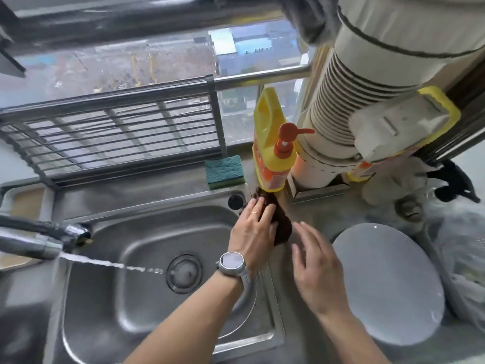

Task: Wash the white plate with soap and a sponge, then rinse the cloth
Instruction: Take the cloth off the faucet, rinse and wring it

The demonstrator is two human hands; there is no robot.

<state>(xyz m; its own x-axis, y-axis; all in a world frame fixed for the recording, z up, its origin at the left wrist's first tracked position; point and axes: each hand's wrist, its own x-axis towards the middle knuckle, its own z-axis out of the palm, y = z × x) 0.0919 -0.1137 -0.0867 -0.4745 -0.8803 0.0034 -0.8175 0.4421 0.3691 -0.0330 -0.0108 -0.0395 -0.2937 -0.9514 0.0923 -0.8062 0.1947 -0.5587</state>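
A dark brown cloth (283, 224) lies on the steel counter at the sink's right rim. My left hand (253, 229), with a watch on the wrist, rests flat on it, fingers spread. My right hand (316, 261) hovers open just right of the cloth, holding nothing. The white plate (388, 282) lies on the counter to the right of both hands. A blue-green sponge (224, 170) sits behind the sink. Beside it stands a yellow soap bottle (271, 153) with an orange pump.
The faucet (44, 239) at left pours a stream of water into the steel sink (105, 298) towards the drain (183, 270). A wire rack (112, 137) stands behind the sink. A ribbed white duct (349, 101) rises at right. Plastic bags (464, 258) lie far right.
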